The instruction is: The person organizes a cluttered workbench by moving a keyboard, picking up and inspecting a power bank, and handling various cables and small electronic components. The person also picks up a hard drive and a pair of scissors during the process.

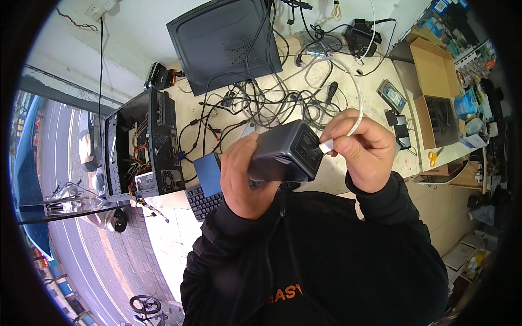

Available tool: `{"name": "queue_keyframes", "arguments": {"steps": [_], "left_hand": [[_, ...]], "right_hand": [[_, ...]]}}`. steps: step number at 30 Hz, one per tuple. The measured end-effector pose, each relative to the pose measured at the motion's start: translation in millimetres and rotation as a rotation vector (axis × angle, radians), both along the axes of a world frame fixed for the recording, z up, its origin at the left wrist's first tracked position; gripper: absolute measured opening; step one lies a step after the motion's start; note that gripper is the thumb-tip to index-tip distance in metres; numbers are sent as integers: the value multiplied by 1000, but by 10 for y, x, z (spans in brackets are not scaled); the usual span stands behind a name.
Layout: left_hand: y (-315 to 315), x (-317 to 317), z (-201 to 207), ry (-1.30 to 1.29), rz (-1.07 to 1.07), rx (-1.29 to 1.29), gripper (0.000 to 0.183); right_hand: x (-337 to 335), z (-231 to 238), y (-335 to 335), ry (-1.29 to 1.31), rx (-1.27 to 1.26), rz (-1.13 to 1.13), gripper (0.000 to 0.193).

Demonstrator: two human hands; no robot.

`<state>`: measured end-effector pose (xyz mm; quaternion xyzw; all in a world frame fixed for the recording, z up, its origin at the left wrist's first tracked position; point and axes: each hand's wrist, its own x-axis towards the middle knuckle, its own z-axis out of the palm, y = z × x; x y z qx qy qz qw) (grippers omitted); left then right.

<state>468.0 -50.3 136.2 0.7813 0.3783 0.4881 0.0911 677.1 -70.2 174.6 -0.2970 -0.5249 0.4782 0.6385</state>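
Observation:
My left hand [239,176] is wrapped round a dark grey power bank [278,151], a rounded block with ports in its black end face. It is held up over the near side of the table, tilted, with that end face turned to the right. In my right hand [370,155], thumb and fingers pinch the white plug [327,146] of a white cable [359,95]. The plug's tip meets the port face; how deep it sits cannot be told. From the plug the cable arches up and back toward the far side of the table.
An open computer case [142,144] stands at the left, near a black keyboard [202,201] and a blue flat pad [207,173]. Tangled black cables [272,103] cover the middle, before a dark panel [223,46]. A hard drive [392,95], orange scissors [433,158] and a cardboard box [435,62] are right.

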Motion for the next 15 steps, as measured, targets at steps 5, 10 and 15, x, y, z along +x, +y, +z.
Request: {"name": "queue_keyframes", "arguments": {"steps": [5,10,15], "left_hand": [[-6,-5,0,5,0,1,67],[-6,-33,10,21,-18,-1,69],[-18,-43,51,41,-16,-10,73]], "right_hand": [[25,20,1,-81,8,-9,10],[70,11,33,-219,56,-65,11],[101,-83,78,-97,-45,-27,9]]}}
